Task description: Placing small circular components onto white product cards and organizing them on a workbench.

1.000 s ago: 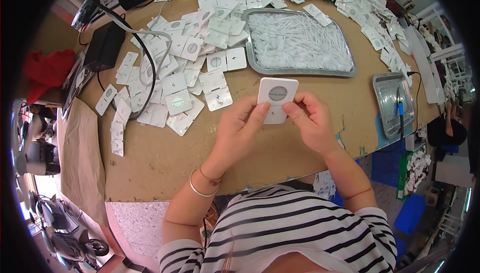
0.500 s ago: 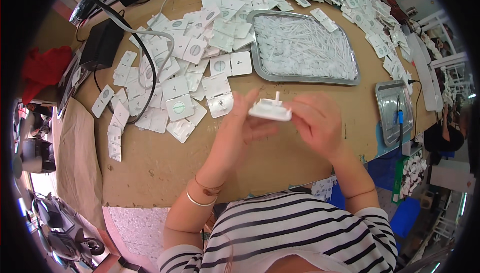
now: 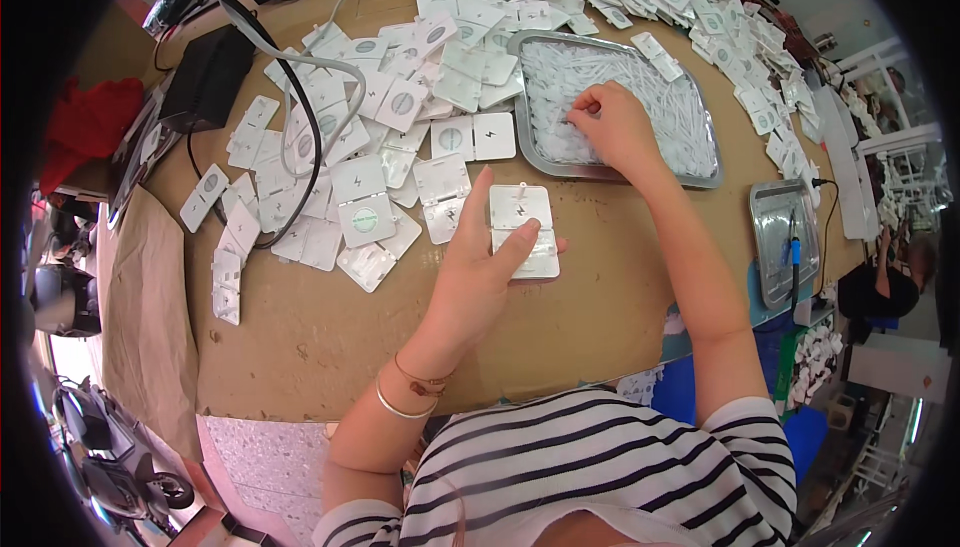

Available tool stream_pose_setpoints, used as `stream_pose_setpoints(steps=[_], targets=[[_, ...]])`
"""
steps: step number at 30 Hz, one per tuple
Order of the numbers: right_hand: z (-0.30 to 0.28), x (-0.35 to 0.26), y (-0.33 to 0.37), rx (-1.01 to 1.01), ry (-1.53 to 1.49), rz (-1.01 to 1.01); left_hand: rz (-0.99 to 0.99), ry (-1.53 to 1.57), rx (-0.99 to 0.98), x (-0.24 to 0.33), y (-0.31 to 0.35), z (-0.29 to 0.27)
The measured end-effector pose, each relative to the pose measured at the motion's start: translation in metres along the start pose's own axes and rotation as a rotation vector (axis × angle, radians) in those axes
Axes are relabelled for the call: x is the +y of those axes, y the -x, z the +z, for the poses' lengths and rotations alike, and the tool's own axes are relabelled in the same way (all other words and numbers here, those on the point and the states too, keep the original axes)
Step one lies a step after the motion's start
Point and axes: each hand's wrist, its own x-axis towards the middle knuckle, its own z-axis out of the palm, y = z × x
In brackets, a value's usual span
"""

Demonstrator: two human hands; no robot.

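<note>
While left hand (image 3: 472, 272) holds panel (image 3: 515, 205), right hand (image 3: 616, 129) over tray (image 3: 570, 169)

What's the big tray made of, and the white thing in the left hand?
The big tray looks like shiny metal, maybe steel: its grey rim catches the light. The white piece in the left hand seems like hard, smooth plastic, judging by its crisp moulded edges.
</note>
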Motion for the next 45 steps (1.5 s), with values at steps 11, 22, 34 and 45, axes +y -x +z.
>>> stream_pose_setpoints(steps=[11,22,34,45], targets=[[-0.042,-0.029,0.058,-0.069,-0.917,0.066,0.041,-0.141,0.003,-0.008,-0.006,-0.002],[-0.020,-0.047,0.128,0.006,-0.884,-0.014,0.105,-0.219,-0.036,-0.021,-0.001,0.009],[-0.004,-0.066,0.140,0.073,-1.336,0.288,0.316,-0.694,0.069,-0.026,0.005,0.009],[-0.023,-0.033,0.156,-0.116,-1.378,0.406,0.350,-0.819,-0.008,-0.032,0.004,0.016]])
